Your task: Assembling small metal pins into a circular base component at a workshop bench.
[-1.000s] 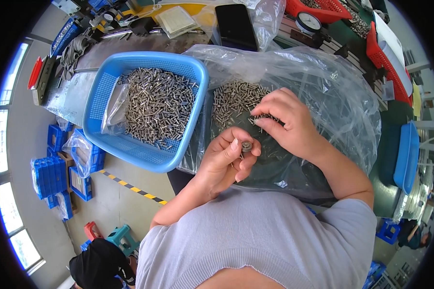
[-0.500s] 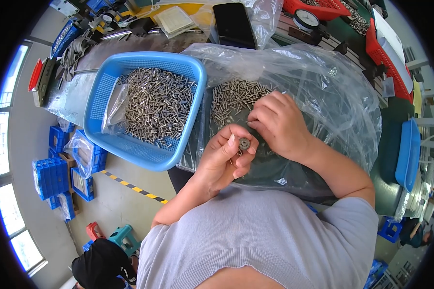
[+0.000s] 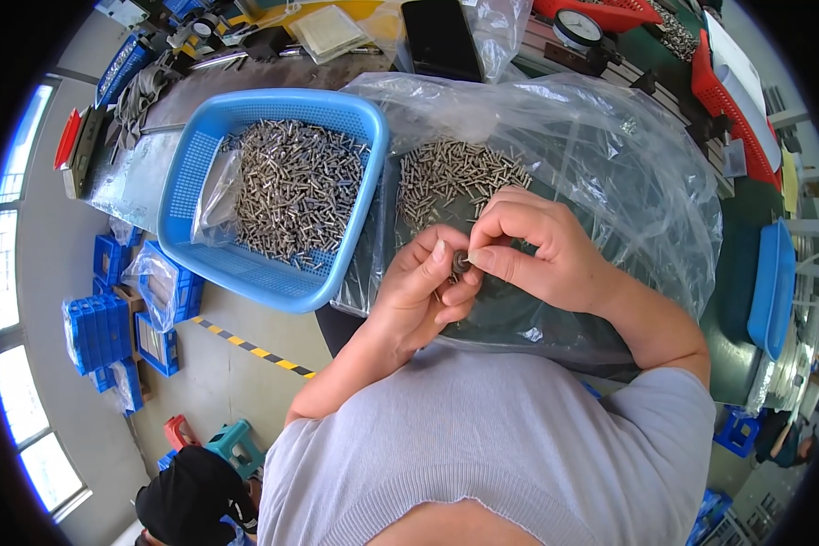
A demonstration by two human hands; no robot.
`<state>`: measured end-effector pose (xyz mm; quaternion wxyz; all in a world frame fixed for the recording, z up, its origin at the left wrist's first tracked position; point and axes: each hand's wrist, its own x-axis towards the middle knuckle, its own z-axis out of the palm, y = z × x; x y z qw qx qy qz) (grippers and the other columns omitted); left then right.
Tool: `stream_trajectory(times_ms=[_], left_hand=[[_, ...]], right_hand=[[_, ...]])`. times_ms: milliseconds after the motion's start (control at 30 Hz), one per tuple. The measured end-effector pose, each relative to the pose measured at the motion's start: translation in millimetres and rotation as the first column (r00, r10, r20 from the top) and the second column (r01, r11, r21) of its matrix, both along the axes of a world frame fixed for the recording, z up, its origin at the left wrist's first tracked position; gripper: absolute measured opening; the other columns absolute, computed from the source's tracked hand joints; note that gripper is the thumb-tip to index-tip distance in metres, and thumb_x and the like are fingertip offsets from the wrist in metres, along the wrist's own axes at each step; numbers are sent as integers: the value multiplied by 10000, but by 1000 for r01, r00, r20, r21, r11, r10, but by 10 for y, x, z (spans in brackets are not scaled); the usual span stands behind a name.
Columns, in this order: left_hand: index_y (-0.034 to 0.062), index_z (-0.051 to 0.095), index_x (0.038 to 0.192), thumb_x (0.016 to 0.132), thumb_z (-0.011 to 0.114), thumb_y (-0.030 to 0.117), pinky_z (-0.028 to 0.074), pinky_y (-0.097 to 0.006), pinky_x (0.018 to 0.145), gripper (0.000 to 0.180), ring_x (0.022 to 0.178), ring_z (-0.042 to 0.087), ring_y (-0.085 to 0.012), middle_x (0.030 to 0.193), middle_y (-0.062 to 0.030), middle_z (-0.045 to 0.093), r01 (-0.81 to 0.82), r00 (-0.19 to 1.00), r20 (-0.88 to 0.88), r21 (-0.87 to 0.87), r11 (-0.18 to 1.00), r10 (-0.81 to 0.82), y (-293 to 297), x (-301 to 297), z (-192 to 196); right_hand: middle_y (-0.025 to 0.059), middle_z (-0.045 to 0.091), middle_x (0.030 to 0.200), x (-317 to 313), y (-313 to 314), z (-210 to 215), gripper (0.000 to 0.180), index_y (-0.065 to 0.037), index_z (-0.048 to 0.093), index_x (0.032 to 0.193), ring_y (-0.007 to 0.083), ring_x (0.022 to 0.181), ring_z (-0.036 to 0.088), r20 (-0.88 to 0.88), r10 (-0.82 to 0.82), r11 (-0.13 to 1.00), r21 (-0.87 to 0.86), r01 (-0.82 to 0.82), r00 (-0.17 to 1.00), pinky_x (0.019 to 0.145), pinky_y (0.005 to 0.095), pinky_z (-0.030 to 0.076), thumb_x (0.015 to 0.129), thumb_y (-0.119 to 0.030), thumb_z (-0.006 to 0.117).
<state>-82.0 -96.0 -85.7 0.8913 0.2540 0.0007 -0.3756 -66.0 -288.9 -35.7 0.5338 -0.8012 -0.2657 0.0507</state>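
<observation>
My left hand is closed round a small, round, dark metal ring, held between thumb and fingers. A few metal pins appear to stick out below the ring, among the fingers of that hand. My right hand meets it from the right, thumb and forefinger pinched at the ring's face on a small metal pin, mostly hidden by the fingertips. Just beyond both hands lies a loose heap of short metal pins on clear plastic sheeting.
To the left stands a blue plastic basket filled with similar pins and a clear bag. A black phone lies at the back. Dial gauges and red baskets are at the far right; a blue tray sits at the right edge.
My right hand has come from the edge of the pin heap down to the ring in my left hand, its fingertips now at the ring's face. The left hand stays nearly in place.
</observation>
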Motion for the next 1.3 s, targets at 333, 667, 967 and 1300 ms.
stream_trajectory(times_ms=[333,667,967,1300], left_hand=[[87,531,982,909,601,310,282,-198,437,245,542,379,-63,795,-49,563,63,998,-10,-33,997,-64,21,15,-44],[74,513,1032,932,553,335,332,-223,471,282,615,424,-94,847,-55,558,9,1000,22,-3,1000,-9,-16,-3,-8],[48,496,1082,975,466,271,359,-208,478,248,664,414,-108,934,-107,495,-13,1000,-1,-93,996,13,-3,8,0],[69,518,1083,952,522,224,343,-209,490,204,653,419,-103,930,-106,519,6,1000,-7,-91,996,-7,1,22,20]], right_hand=[[41,567,846,40,85,-54,179,-54,586,844,223,824,533,101,-4,998,59,-2,995,724,330,433,727,-64,721],[49,571,833,80,30,-60,201,-71,598,822,233,807,544,248,-30,999,40,21,968,729,339,440,690,-91,749],[61,572,867,173,-65,-228,193,-55,643,837,248,847,549,326,-131,947,-238,216,936,737,342,451,666,-57,730],[37,544,823,187,-22,-273,113,-77,597,762,241,822,525,454,-87,921,-303,245,887,725,367,424,704,-107,689]])
